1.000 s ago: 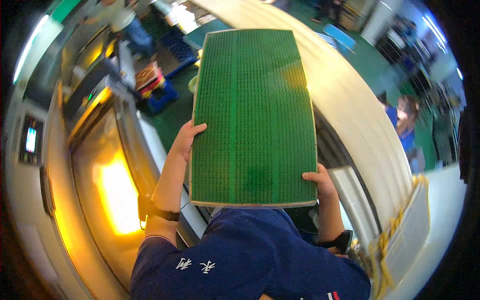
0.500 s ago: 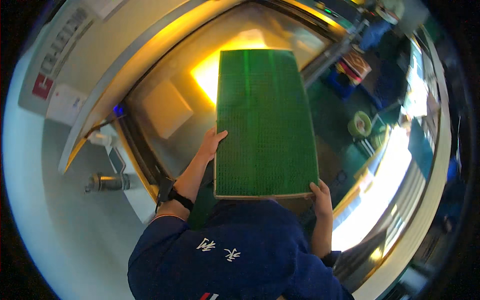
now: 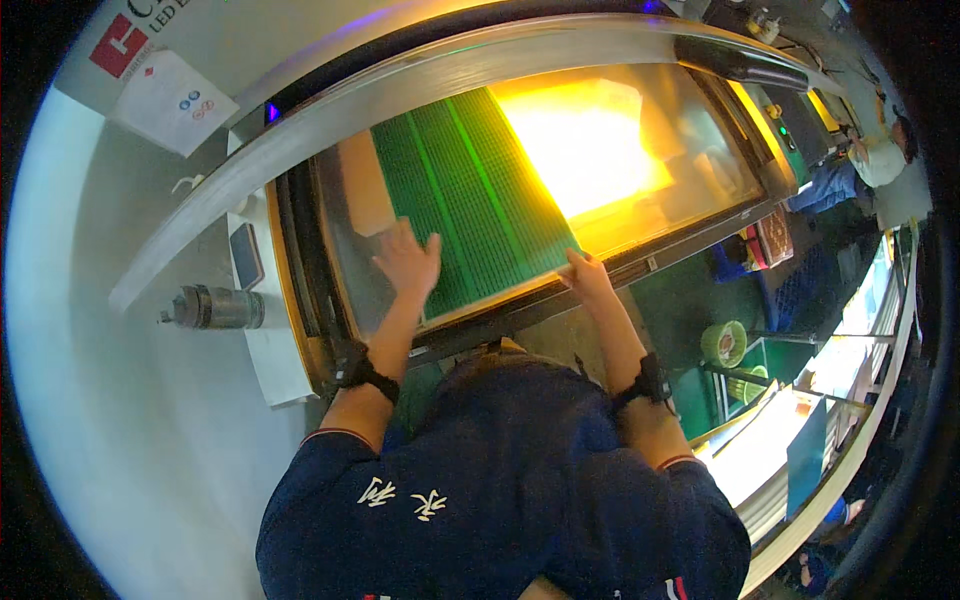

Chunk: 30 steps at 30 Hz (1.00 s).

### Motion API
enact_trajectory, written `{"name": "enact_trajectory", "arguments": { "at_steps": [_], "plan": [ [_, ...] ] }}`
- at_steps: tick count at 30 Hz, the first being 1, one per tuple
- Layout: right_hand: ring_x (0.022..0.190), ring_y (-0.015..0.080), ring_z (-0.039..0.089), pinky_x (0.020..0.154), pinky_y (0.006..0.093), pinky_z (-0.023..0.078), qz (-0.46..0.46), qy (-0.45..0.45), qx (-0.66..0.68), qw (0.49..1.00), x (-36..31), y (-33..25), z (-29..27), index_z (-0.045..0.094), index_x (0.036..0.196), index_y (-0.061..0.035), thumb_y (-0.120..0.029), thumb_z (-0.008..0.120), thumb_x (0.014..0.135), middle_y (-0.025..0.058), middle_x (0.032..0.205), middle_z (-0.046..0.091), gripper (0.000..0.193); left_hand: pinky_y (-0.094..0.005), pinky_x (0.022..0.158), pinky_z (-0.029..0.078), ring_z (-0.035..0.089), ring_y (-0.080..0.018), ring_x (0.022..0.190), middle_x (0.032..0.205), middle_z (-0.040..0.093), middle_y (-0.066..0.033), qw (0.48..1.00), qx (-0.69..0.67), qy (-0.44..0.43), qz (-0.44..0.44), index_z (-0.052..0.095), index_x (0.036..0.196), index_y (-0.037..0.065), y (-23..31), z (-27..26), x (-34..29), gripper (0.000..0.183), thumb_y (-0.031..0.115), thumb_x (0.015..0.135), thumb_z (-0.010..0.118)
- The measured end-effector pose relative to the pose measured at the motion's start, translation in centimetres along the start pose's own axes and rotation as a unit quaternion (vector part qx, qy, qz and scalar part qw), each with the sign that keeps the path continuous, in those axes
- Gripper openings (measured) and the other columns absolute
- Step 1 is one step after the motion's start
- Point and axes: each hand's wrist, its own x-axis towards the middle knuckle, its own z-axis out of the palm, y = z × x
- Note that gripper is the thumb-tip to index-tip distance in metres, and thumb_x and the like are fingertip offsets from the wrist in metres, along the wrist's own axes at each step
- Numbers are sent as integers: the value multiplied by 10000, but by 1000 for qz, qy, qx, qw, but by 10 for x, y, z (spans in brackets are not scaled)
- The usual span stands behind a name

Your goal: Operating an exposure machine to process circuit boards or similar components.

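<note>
A large green printed-circuit panel point(image 3: 478, 205) with fine rows of marks lies on the glass bed of a yellow-lit machine point(image 3: 725, 190). At its near right corner my right hand point(image 3: 590, 278) has its fingers closed on the edge. My left hand point(image 3: 408, 262) is open, fingers spread, at the panel's left edge; whether it touches the surface I cannot tell. Beyond the panel's left side shows a pale flat rectangular piece point(image 3: 364, 185), partly covered. Bright yellow light point(image 3: 585, 135) glows on the bed to the right.
A raised curved lid edge point(image 3: 440, 68) spans above the bed. On the left side ledge are a dark bottle point(image 3: 218, 307) and a phone-like slab point(image 3: 246, 256). Green baskets point(image 3: 724, 343) stand at the right; another person point(image 3: 868, 170) is at the far right.
The green panel has gone from being held up before me to lying on the bed, slanted leftward. My left hand has opened off its edge; my right hand has moved forward with its corner.
</note>
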Motion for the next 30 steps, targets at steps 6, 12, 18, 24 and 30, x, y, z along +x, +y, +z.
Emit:
{"name": "enact_trajectory", "arguments": {
  "at_steps": [6, 12, 18, 24, 30],
  "plan": [
    [1209, 335, 561, 1006, 429, 471, -254, 36, -295, 920, -20, -59, -13, 430, 1416, -1, -345, 704, 897, 189, 1344, 551, 680, -842, 1000, 76, 114, -483, 1459, 1634, 143, -84, 975, 82, -35, 204, 272, 1536, 324, 9, 89, -45, 672, 584, 943, 456],
    [1267, 317, 483, 1074, 407, 374, -777, 240, -357, 460, -194, -345, 13, 507, 1328, -26, -155, 789, 773, 170, 1357, 514, 635, -832, 1010, 81, 104, -491, 1459, 1640, 117, -76, 974, 122, 8, 192, 252, 1541, 356, -9, 96, -38, 630, 560, 970, 425],
    [962, 314, 609, 875, 429, 461, -701, 231, -528, 419, -190, -398, -4, 647, 1022, -75, -142, 784, 711, 114, 967, 656, 347, -809, 1039, 61, 85, -454, 1474, 1644, 91, -67, 973, 130, -18, 188, 224, 1551, 333, 27, 90, -32, 637, 555, 981, 402],
    [774, 330, 608, 701, 407, 475, -593, 146, -606, 510, -199, -300, -38, 632, 742, -74, -66, 765, 575, 111, 734, 620, 214, -701, 1093, 162, 290, -420, 1409, 1533, 330, -172, 975, 91, 21, 200, 392, 1468, 110, 42, 82, -71, 623, 479, 971, 463],
    [791, 318, 706, 743, 430, 569, -150, 16, -865, 479, -128, -129, -102, 746, 814, -94, -477, 816, 684, 131, 840, 723, 410, -453, 1002, 466, 597, -357, 1152, 1282, 622, -167, 754, -330, -251, 510, 579, 1268, -2, 117, 86, -162, 406, 205, 919, 576]
  ]
}}
